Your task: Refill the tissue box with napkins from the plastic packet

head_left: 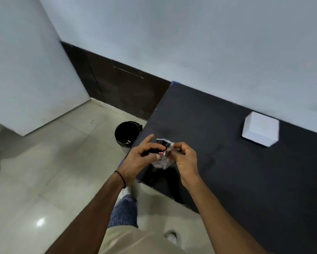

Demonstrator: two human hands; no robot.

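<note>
A crumpled plastic packet (163, 154), clear with black and red print, hangs between both hands over the near left corner of the black table (227, 171). My left hand (139, 158) pinches its printed upper part. My right hand (185, 158) grips the clear right side. No napkins show inside the packet. The white tissue box (261, 128), a closed cube, stands at the back right of the table near the wall, well away from both hands.
A black bin (127, 132) with a dark liner stands on the tiled floor just left of the table's edge. The wall runs close behind the table. My legs and shoes show below the table's near corner.
</note>
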